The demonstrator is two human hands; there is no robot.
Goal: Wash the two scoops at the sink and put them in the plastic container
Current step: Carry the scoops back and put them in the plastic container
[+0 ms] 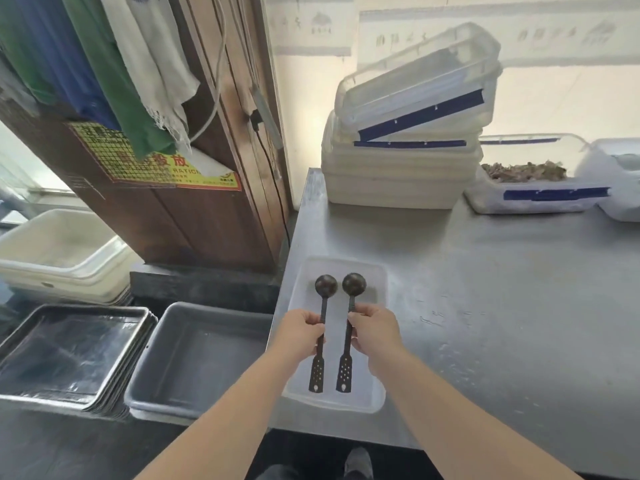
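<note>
Two dark scoops with round bowls and perforated flat handle ends lie side by side over a shallow clear plastic container (375, 344) at the near left corner of the steel table. My left hand (300, 330) grips the stem of the left scoop (326, 285). The right scoop (354, 283) is held at its stem by my right hand (375, 331). Both bowls point away from me, toward the container's far end. Whether the scoops rest on the container's floor or hover just above it is unclear.
The steel table (485, 306) carries a stack of white lidded bins (398, 174) and a bin with food scraps (526, 188) at the back. Left of the table sit a grey tub (166, 375), stacked metal trays (69, 351) and a white basin (59, 254). A wooden post (207, 209) stands behind.
</note>
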